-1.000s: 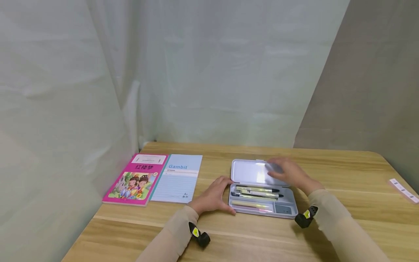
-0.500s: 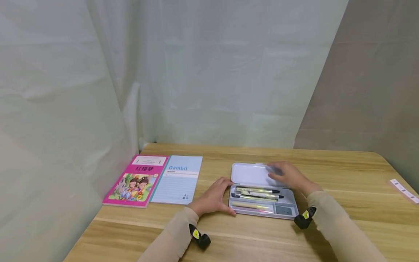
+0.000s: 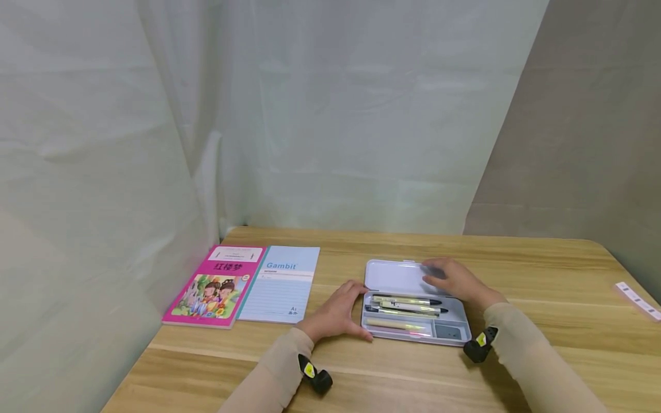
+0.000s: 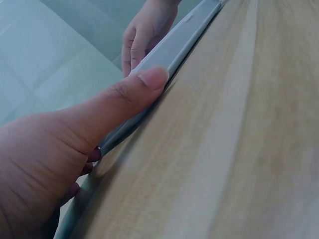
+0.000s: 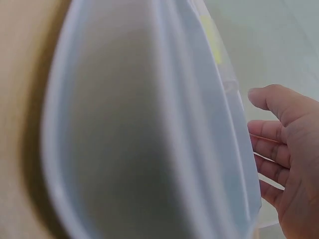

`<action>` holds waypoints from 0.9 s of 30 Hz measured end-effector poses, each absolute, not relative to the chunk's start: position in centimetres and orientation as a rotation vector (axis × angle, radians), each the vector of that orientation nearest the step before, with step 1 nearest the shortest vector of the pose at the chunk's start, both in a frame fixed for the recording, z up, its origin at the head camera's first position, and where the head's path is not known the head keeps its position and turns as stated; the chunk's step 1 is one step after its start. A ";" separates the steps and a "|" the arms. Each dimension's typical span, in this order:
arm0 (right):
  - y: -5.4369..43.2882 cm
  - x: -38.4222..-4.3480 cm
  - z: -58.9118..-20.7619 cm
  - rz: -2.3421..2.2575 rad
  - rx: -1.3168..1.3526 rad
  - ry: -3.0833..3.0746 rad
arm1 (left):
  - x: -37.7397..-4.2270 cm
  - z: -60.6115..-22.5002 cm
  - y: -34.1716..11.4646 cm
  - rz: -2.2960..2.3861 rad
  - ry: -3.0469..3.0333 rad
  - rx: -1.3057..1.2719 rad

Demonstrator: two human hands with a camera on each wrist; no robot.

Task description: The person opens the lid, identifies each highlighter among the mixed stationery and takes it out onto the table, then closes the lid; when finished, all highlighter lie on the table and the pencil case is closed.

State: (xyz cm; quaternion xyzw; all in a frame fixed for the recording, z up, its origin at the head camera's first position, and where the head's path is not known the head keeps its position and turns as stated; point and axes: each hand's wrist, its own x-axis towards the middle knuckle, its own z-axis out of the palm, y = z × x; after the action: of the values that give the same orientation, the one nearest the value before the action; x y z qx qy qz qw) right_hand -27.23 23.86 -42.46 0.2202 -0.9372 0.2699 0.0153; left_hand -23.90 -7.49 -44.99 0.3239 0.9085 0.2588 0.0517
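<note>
A pale pencil case (image 3: 454,312) lies on the wooden table with its lid (image 3: 389,276) folded back. Several pens (image 3: 408,305) fill its upper compartment, a pale yellow stick (image 3: 393,324) lies in the lower one, and a grey block (image 3: 447,331) sits in the corner one. My left hand (image 3: 335,312) spans the left end of the case, thumb at the near edge (image 4: 172,64) and fingers towards the hinge. At the lid's right end is my right hand (image 3: 459,281), its thumb over the inner face; its loosely bent fingers (image 5: 271,152) show beyond the case in the right wrist view.
To the left lie a pink picture-cover book (image 3: 203,318) and a light blue notebook (image 3: 279,292), side by side. A small white strip with dark marks (image 3: 637,299) is near the table's right edge. Pale curtains (image 3: 361,143) hang behind and to the left.
The lid has tipped slightly farther back and down, with my right hand lowering a little alongside it. My left hand keeps its place on the case.
</note>
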 end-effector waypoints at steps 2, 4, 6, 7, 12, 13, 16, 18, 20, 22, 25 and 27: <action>23.9 -27.2 -42.4 0.827 0.691 -2.915 | -23.9 -45.0 -7.4 0.782 2.768 0.990; 23.9 -27.1 -42.3 0.820 0.685 -2.918 | -23.9 -45.0 -7.4 0.772 2.773 0.998; 23.9 -27.0 -42.2 0.818 0.677 -2.921 | -23.9 -45.0 -7.4 0.762 2.782 1.012; 23.9 -27.0 -42.1 0.816 0.671 -2.923 | -23.9 -45.0 -7.4 0.756 2.788 1.020; 23.8 -27.1 -41.9 0.803 0.659 -2.923 | -24.0 -44.9 -7.5 0.732 2.805 1.032; 23.7 -27.1 -41.8 0.790 0.660 -2.921 | -24.0 -44.9 -7.5 0.734 2.803 1.030; 23.6 -27.2 -41.7 0.762 0.667 -2.910 | -24.0 -44.8 -7.5 0.729 2.805 1.017; 23.5 -27.2 -41.6 0.746 0.671 -2.901 | -24.0 -44.8 -7.6 0.726 2.808 1.011; 23.4 -27.1 -41.6 0.738 0.676 -2.894 | -24.0 -44.8 -7.6 0.718 2.812 1.010; 23.4 -27.1 -41.5 0.732 0.678 -2.890 | -24.0 -44.9 -7.6 0.702 2.821 1.007; 23.4 -27.0 -41.4 0.724 0.675 -2.888 | -23.9 -44.9 -7.6 0.691 2.836 1.018; 23.4 -26.9 -41.4 0.721 0.668 -2.891 | -23.8 -44.9 -7.6 0.691 2.850 1.032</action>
State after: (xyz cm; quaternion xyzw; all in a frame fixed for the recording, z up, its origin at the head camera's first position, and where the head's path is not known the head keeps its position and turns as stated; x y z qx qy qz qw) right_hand -26.90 23.40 -41.37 0.2185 -0.9459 0.2358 0.0439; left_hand -23.78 -7.58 -44.87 0.3318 0.9166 0.2224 0.0163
